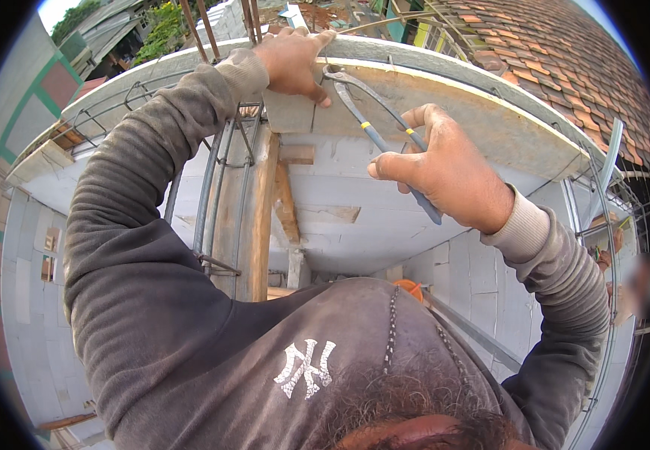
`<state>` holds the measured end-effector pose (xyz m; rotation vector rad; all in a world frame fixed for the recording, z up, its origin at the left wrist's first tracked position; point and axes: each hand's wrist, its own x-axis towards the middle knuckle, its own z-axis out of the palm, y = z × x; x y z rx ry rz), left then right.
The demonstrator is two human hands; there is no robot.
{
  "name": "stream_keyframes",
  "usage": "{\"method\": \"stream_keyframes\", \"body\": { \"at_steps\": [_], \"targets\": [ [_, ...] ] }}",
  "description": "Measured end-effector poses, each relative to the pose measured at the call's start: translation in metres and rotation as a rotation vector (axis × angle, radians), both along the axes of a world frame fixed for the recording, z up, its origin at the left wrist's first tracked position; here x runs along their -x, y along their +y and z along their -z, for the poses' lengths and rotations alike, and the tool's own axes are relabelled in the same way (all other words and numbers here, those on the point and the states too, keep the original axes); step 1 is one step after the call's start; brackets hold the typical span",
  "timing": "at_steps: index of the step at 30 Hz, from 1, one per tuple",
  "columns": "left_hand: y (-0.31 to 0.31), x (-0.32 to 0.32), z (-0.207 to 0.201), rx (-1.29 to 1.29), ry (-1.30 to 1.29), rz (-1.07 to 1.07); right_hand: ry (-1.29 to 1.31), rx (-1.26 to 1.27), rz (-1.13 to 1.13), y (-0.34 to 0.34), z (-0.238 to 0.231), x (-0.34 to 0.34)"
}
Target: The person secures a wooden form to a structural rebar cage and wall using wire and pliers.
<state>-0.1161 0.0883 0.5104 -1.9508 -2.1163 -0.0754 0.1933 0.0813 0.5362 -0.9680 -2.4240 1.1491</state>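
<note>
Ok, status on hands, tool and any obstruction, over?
Right hand holding pincers, handles spread. Left hand open against board, thumb close to pincers' jaws. Upright rebar near left wrist.

the pincers (372, 136) are blue-grey with yellow bands (365, 125), the sweatshirt (220, 367) dark grey, its drawcord (392, 322) flecked black-and-white, roof tiles (565, 64) orange-brown.

White letter emblem (309, 369) on dark sweatshirt (242, 345).
</note>
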Motion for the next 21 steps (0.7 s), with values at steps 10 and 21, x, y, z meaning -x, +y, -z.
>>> {"method": "stream_keyframes", "body": {
  "at_steps": [10, 21],
  "targets": [
    [-0.002, -0.002, -0.003, 0.024, 0.013, -0.012, -0.659, -1.133, -0.223, -0.005, -0.036, 0.019],
    [0.000, 0.010, 0.005, 0.000, 0.063, -0.013, 0.004, 0.436, -0.163, 0.025, 0.024, 0.019]
  ]
}}
